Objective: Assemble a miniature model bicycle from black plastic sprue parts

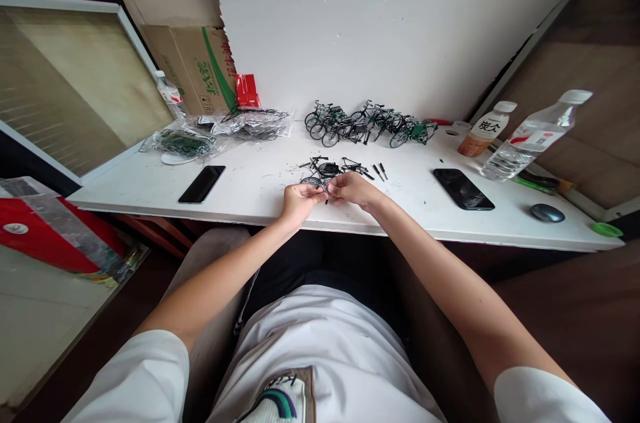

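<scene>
Near the front edge of the white table, my left hand (299, 203) and my right hand (351, 190) meet, fingertips pinched together. Between them is a small dark model bicycle part (324, 188), mostly hidden by the fingers, so its exact kind is unclear. A thin spoked wheel (311, 180) shows just behind my left fingers. Beyond my hands lie loose black model bicycle parts (350, 164). Two slim dark sticks (380, 172), perhaps small tools or parts, rest to the right.
Several assembled model bicycles (370, 123) stand at the back. Clear bags of parts (185, 142) lie back left, near a cardboard box (187, 66). One phone (202, 184) is left, another (463, 189) right. A brown-labelled bottle (486, 131) and a water bottle (533, 136) stand at right.
</scene>
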`<state>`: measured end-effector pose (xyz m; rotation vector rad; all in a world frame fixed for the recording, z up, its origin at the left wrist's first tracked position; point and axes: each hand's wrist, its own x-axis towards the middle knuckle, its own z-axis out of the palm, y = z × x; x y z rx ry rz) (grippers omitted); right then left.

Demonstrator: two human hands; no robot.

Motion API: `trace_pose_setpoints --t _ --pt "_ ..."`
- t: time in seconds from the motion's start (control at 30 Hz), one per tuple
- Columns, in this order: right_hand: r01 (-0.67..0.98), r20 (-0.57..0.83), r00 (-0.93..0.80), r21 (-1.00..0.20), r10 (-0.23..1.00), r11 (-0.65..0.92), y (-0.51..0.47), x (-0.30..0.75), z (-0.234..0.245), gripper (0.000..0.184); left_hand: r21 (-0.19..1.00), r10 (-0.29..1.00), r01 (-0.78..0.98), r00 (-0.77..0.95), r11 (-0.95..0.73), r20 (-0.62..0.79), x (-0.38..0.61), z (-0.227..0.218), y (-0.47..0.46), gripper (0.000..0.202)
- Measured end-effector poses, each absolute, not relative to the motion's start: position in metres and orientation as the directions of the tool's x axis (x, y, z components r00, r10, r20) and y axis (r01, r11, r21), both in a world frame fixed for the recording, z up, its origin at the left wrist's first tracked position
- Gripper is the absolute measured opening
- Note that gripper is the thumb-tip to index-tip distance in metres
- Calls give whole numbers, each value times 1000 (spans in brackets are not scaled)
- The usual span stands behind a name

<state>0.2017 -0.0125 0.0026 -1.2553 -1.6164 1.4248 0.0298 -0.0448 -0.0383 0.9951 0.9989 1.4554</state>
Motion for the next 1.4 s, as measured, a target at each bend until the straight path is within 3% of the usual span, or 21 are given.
trace_pose_setpoints --t 0.47,0.77,0.97,1.13,1.4 --pt "230 -52 -232 -973 971 2 -22 189 3 15 957 989 -277 -139 -92 55 29 -40 -43 36" --pt "294 91 -196 -944 976 147 -28 185 5 18 946 988 -308 -146 -97 54 30 -38 -45 37" --pt "173 -31 -187 -985 982 1 -26 184 4 19 954 989 -285 -139 -93 55 30 -38 -45 39" --pt "82 -107 -290 -993 951 -87 -18 196 2 15 951 992 -298 -116 -83 50 28 -36 -46 45" --pt "74 -141 -377 -990 915 -122 -13 207 5 22 940 996 -334 -77 -69 46 27 -34 -46 50"
